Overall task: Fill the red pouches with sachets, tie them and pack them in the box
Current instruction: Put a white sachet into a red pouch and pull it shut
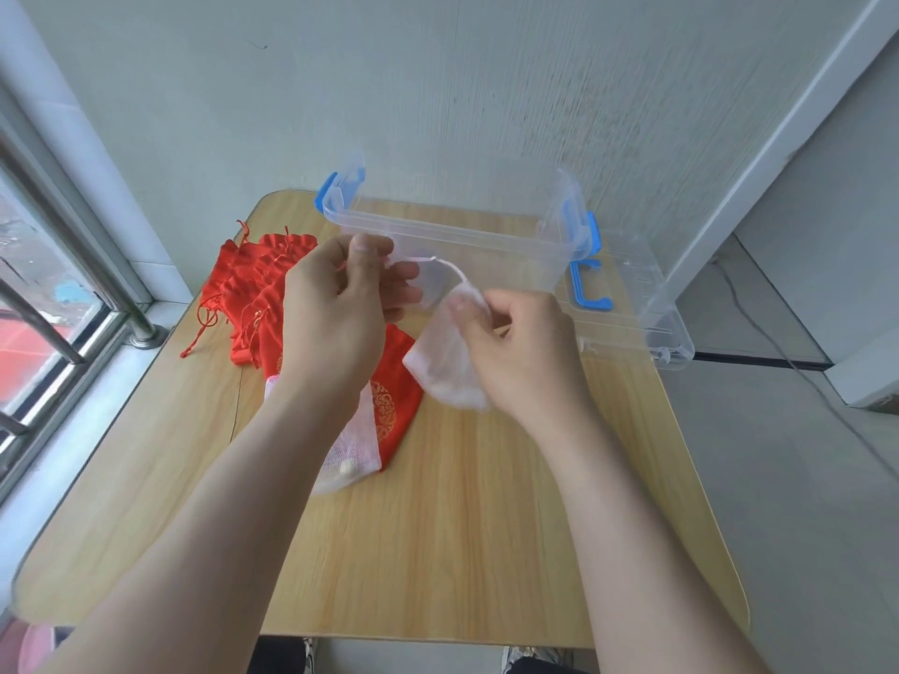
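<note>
Above the table both hands hold a white mesh sachet [450,367]. My left hand [335,308] pinches its drawstring near the top, and my right hand [515,352] pinches the sachet's upper edge. A pile of red pouches [253,289] with red cords lies at the left of the table. One red pouch with a gold emblem [394,406] lies flat under my left wrist, beside another white mesh sachet [352,454]. The clear plastic box [457,226] with blue latches stands open at the back, with nothing visible inside.
The box's clear lid [632,304] with a blue handle lies at the right rear, overhanging the wooden table [438,552]. A window with metal bars [53,304] runs along the left. A white wall stands right behind the box.
</note>
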The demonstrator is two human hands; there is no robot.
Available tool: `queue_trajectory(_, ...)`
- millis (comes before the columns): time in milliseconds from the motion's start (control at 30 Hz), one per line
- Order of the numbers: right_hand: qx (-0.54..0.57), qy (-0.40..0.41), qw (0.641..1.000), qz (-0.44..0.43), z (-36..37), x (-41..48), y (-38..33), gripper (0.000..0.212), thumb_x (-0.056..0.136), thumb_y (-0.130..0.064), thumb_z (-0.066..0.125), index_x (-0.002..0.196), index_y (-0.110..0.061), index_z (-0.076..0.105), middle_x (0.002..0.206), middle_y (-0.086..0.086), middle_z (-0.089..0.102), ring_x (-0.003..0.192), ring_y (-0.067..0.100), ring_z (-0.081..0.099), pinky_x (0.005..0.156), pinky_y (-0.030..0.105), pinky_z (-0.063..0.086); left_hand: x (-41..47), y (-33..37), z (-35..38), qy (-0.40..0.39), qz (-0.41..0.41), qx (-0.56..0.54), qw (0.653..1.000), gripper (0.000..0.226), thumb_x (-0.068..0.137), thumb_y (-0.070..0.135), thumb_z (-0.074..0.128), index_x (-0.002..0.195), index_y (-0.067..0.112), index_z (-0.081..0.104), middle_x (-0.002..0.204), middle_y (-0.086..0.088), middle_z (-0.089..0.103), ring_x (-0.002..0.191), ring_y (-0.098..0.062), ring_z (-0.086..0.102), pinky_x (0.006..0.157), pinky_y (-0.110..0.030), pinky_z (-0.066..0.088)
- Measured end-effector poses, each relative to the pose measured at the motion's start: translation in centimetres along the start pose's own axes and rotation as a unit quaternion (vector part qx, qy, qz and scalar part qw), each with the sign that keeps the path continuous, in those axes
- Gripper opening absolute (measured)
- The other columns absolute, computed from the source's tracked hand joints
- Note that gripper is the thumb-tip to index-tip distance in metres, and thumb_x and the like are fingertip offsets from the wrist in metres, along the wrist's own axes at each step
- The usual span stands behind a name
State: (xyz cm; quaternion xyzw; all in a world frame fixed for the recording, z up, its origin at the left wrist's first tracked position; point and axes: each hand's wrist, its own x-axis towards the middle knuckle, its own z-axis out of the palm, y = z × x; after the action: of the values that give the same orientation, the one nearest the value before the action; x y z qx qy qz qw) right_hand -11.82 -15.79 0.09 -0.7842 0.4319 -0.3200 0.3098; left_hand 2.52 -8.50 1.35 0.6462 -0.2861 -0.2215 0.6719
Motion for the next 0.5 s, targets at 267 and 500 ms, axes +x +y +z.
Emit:
queue_trajectory(267,0.311,0.097,0.944,0.044,0.3,2.2,-3.4,0.028,0.107,-0.019,0.064,0.084,-0.004,0.069,0.072,0.009,0.069,0.063,0.016,0.063,0.06,0.035,0.055,1.3,-0.5,-1.1,0.043,-0.017,0.059,0.997,0.038,0.11,0.022,0.042,0.088,0.022,0.073,0.084,0.002,0.078,0.07,-0.008,0.068,0.068,-0.028,0.052)
queue_trajectory(500,0.268,0.208,0.941,0.011,1.9,6.9,-5.2,0.028,0.1,-0.024,0.064,0.08,-0.005,0.069,0.064,0.001,0.072,0.061,0.018,0.07,0.074,0.051,0.064,1.8,-1.0,-1.7,0.018,-0.064,0.094,0.993,0.024,0.098,0.014,0.051,0.097,0.022,0.074,0.088,0.003,0.078,0.066,-0.009,0.065,0.066,-0.03,0.057)
